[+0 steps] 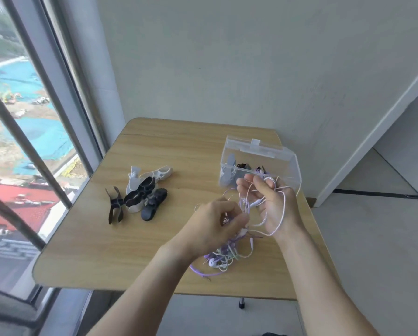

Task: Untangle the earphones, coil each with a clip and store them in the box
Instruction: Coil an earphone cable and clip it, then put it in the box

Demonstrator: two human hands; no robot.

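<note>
Over at the far right corner of the table sits the clear plastic box, lid tipped up at the back, and there is already stock inside: a pale clip with white cord at its left end, something dark in the middle, a touch of purple further right, though the wall blurs the details. Out on the left half of the table lies the pile of clips, black ones and white ones heaped together, well apart from the box.

Now the earphones: a proper knot of white and purple cables, bunched near the front edge of the table, a white earbud showing at the bottom of the heap and a purple loop curling out toward the edge. Thin white strands rise from the bundle up into both hands.

The left hand is curled, fingertips pinching cable just above the tangle. The right hand is raised in front of the box, fingers bent round a white strand, with a long loop draped over its back and wrist.
</note>
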